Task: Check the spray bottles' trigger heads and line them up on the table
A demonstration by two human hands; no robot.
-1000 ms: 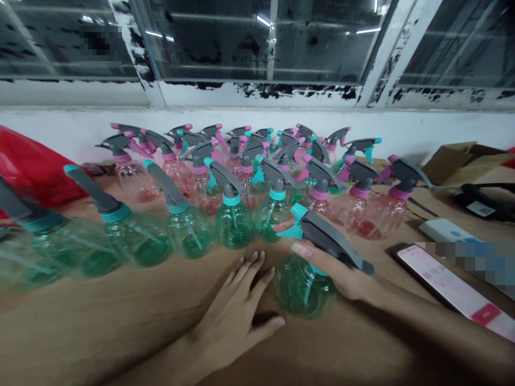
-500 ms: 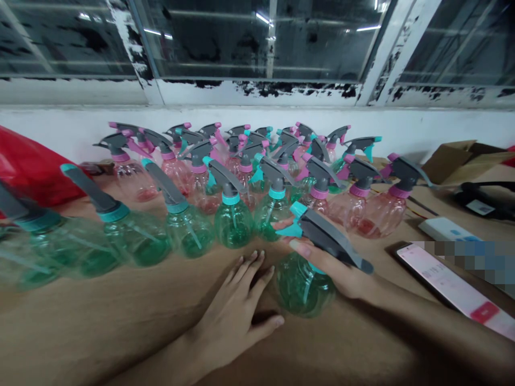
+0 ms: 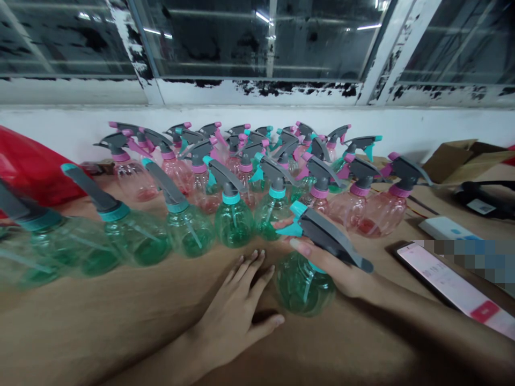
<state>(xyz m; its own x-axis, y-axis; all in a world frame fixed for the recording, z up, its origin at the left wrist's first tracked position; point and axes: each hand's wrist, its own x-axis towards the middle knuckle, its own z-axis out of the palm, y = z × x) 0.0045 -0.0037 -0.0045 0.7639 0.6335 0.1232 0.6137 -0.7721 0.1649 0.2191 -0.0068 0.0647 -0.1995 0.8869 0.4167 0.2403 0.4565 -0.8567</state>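
Note:
A green spray bottle (image 3: 303, 289) with a turquoise collar and a grey and turquoise spray head stands in front of me. My right hand (image 3: 322, 262) is wrapped round its neck below the spray head, thumb toward the turquoise trigger. Some of its fingers are hidden behind the bottle. To the left of that bottle, my left hand (image 3: 237, 305) lies flat on the brown table (image 3: 120, 327), fingers spread and holding nothing. Beyond my hands stand more green spray bottles (image 3: 234, 222) in a row reaching to the left.
Pink spray bottles (image 3: 382, 209) crowd behind, mixed with several turquoise-topped ones, near the white wall. At the right lie a phone (image 3: 450, 284), a white box (image 3: 446, 228), a black item (image 3: 486, 198) and an open cardboard box (image 3: 458, 161). A red bag (image 3: 36, 166) sits at the left.

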